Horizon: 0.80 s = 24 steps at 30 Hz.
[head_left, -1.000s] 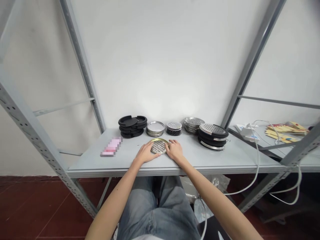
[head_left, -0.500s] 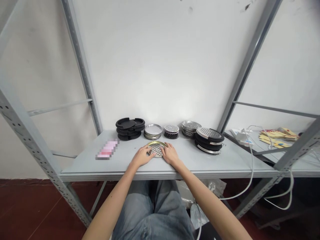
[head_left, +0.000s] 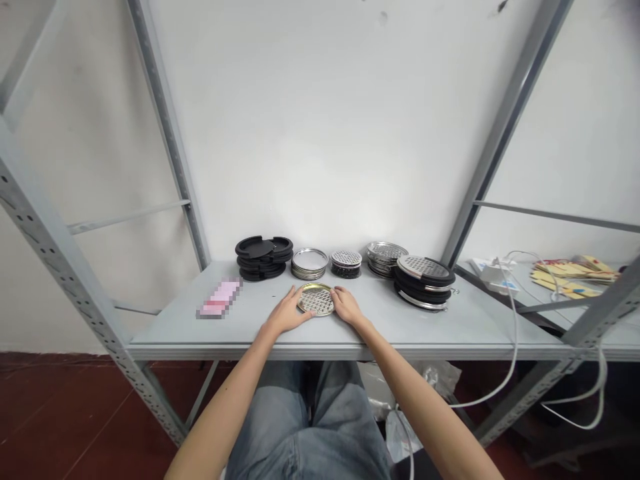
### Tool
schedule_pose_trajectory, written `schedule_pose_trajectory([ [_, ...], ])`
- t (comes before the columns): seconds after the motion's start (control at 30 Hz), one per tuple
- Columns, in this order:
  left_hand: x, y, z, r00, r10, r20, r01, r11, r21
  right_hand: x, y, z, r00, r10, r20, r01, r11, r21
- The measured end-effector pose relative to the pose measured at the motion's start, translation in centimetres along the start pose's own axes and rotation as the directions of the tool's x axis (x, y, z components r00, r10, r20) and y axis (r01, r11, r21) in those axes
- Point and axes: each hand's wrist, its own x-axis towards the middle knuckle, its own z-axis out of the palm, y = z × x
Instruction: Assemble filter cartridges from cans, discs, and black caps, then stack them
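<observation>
A round metal grater plate (head_left: 317, 301) with a perforated face and a yellowish rim lies flat on the shelf in front of me. My left hand (head_left: 287, 312) grips its left edge, the thumb reaching along the front rim. Around the right edge is my right hand (head_left: 347, 307), its fingers closed against the rim. Just behind the plate stand a stack of silvery metal rings (head_left: 309, 263) and a smaller stack of perforated discs (head_left: 346, 263).
Black round holders (head_left: 263, 257) are piled at the back left. Further right are more metal grater discs (head_left: 386, 257) and a stack of black-and-metal assemblies (head_left: 424, 283). A blurred pink item (head_left: 220, 299) lies left. Metal posts flank the grey shelf (head_left: 175, 327); a white cable (head_left: 513, 360) hangs right.
Both thumbs have shifted from the plate's face out towards its rim, so more of the perforated surface shows. The plate remains between my hands, and the view has turned slightly left.
</observation>
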Motion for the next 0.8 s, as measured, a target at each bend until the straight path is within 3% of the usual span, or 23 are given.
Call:
schedule_pose_trajectory([
  [0.2,0.1,0.3,-0.4,0.994,0.108,-0.02,-0.109,0.993,-0.055,0.8,1.1,0.6,0.999,0.032,0.03,-0.034,0.995,0.091],
  [0.8,0.6,-0.8,0.0,0.996,0.084,-0.012,-0.084,0.995,-0.056,0.7,1.8,0.5,0.995,-0.064,0.073,0.051,0.984,0.172],
])
